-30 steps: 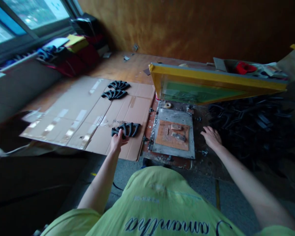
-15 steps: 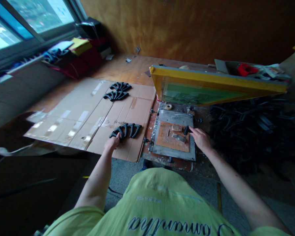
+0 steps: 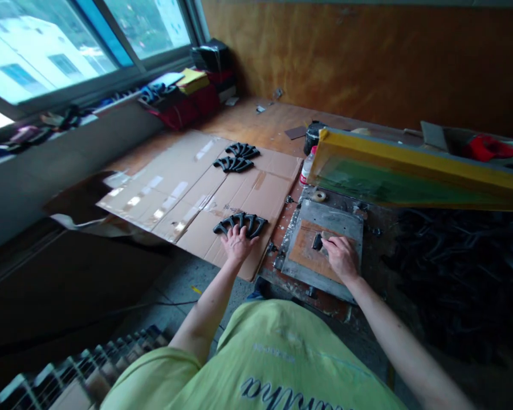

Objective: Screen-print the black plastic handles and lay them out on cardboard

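So our left hand (image 3: 238, 244) is lying flat with the fingers spread, not gripping anything. The fingertips rest on the near edge of a fanned row of curved black plastic pieces (image 3: 243, 221). That row sits near the front right corner of the big flattened brown cardboard sheet (image 3: 175, 182). Two more fans of black pieces (image 3: 237, 158) lie further back on the cardboard, just beside each other.

Our right hand (image 3: 342, 257) is over the grey metal plate (image 3: 346, 219), fingers closed on a small black part (image 3: 317, 242) that sits on the orange-brown pad (image 3: 305, 259) in the middle of that plate. We only see one end of the part; the rest is under the fingers.

Behind the plate, the yellow-framed printing screen with green mesh (image 3: 410, 176) is tilted up. A small roll of tape (image 3: 319, 196) lies at the plate's far edge, and a white bottle with a red cap (image 3: 306, 167) stands by the screen's left corner. Off to the right there's a dark heap of black parts (image 3: 453, 250).
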### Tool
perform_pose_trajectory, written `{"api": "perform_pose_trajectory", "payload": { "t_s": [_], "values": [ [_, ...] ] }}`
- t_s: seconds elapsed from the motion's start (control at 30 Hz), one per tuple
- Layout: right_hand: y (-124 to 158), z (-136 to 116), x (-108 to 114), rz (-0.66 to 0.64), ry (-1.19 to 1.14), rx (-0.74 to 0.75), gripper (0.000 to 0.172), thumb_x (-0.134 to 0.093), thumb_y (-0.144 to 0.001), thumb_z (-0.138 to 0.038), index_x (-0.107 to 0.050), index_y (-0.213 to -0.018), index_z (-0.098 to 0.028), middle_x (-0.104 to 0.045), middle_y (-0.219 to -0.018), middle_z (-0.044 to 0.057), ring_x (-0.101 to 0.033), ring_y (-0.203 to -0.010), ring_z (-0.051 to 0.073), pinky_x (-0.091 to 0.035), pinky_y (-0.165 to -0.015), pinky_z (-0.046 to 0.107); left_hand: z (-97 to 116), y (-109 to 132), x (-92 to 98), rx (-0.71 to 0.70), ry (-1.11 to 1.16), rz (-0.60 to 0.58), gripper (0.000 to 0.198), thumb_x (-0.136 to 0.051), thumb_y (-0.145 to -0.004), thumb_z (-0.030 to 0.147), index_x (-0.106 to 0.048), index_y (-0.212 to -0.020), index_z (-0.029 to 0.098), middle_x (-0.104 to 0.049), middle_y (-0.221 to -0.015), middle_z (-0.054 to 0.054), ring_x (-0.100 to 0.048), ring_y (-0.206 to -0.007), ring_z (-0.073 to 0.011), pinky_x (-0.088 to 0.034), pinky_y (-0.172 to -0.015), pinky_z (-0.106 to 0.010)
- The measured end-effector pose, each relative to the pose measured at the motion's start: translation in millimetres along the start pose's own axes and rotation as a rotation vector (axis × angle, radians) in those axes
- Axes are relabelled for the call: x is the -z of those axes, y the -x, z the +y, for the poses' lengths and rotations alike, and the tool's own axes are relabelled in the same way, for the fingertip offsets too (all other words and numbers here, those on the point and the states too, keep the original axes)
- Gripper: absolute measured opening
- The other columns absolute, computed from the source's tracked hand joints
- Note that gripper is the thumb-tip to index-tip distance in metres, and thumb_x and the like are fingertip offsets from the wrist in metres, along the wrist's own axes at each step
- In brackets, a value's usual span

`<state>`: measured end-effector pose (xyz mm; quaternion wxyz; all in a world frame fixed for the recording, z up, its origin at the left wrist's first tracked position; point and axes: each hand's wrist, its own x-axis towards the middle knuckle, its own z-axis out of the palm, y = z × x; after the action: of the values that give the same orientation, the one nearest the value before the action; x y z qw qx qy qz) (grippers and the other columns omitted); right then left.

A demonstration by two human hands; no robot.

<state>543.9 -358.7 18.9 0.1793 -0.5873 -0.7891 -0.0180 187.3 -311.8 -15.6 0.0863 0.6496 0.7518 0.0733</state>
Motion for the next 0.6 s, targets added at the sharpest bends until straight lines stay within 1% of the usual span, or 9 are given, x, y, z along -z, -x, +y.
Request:
{"api": "perform_pose_trajectory", "payload": {
  "t_s": [0.13, 0.2, 0.27, 0.37, 0.43, 0.5, 0.6],
  "values": [
    [1.7, -2.0, -2.2, 0.035, -0.003, 0.021, 0.037, -0.043, -0.096, -0.018, -0.075, -0.113, -0.023, -0.070, -0.102, 0.011, -0.057, -0.096, 0.025, -0.047, -0.087, 0.038, 2.2, -9.8, -2.5, 0.037, 0.042, -0.030, 0.069, -0.056, -0.081, 0.067, -0.060, -0.132, 0.021, -0.045, -0.148, -0.019, -0.035, -0.136, -0.0444, -0.030, -0.103, -0.064],
    [3.1, -1.2, -4.1, 0.056, -0.010, 0.033, 0.037, -0.043, -0.095, -0.016, -0.074, -0.114, -0.022, -0.070, -0.103, 0.011, -0.058, -0.096, 0.025, -0.048, -0.088, 0.038, 0.6, -13.9, -5.2, 0.050, 0.059, -0.034, 0.062, -0.059, -0.080, 0.063, -0.063, -0.126, 0.021, -0.048, -0.147, -0.019, -0.036, -0.135, -0.0443, -0.032, -0.103, -0.063],
    [4.5, 0.0, -6.4, 0.082, -0.013, 0.036, 0.036, -0.045, -0.094, -0.015, -0.074, -0.114, -0.021, -0.070, -0.103, 0.011, -0.059, -0.094, 0.025, -0.049, -0.088, 0.038, -5.5, -18.3, -8.4, 0.038, 0.077, -0.033, 0.056, -0.062, -0.080, 0.060, -0.067, -0.122, 0.022, -0.051, -0.145, -0.017, -0.038, -0.135, -0.0430, -0.033, -0.104, -0.060],
    [6.3, 1.7, -10.0, 0.109, -0.024, 0.030, 0.035, -0.046, -0.094, -0.016, -0.074, -0.114, -0.021, -0.070, -0.102, 0.012, -0.060, -0.093, 0.025, -0.050, -0.088, 0.040, -24.2, -28.3, -11.1, -0.028, 0.094, -0.031, 0.053, -0.064, -0.079, 0.057, -0.069, -0.120, 0.024, -0.053, -0.144, -0.013, -0.042, -0.133, -0.0412, -0.035, -0.104, -0.056],
    [7.1, 2.4, -12.0, 0.118, -0.033, 0.025, 0.036, -0.047, -0.093, -0.017, -0.074, -0.116, -0.023, -0.070, -0.102, 0.011, -0.060, -0.094, 0.026, -0.050, -0.087, 0.040, -41.0, -40.7, -9.4, -0.077, 0.099, -0.013, 0.054, -0.067, -0.077, 0.057, -0.069, -0.121, 0.025, -0.055, -0.144, -0.011, -0.042, -0.133, -0.0402, -0.035, -0.106, -0.054],
    [7.5, 2.5, -13.5, 0.131, -0.037, 0.016, 0.036, -0.048, -0.093, -0.018, -0.073, -0.118, -0.026, -0.070, -0.101, 0.011, -0.061, -0.093, 0.026, -0.051, -0.086, 0.041, -59.0, -60.2, -4.5, -0.106, 0.099, 0.022, 0.055, -0.068, -0.077, 0.056, -0.069, -0.122, 0.025, -0.055, -0.143, -0.009, -0.042, -0.134, -0.0389, -0.034, -0.108, -0.053],
    [7.3, 1.1, -14.9, 0.157, -0.038, -0.002, 0.038, -0.050, -0.092, -0.020, -0.072, -0.121, -0.031, -0.071, -0.099, 0.009, -0.061, -0.090, 0.026, -0.053, -0.084, 0.042, -84.3, -104.1, 6.8, -0.124, 0.089, 0.055, 0.054, -0.068, -0.077, 0.056, -0.070, -0.121, 0.025, -0.056, -0.143, -0.009, -0.043, -0.134, -0.0374, -0.033, -0.109, -0.051]
  ]
}}
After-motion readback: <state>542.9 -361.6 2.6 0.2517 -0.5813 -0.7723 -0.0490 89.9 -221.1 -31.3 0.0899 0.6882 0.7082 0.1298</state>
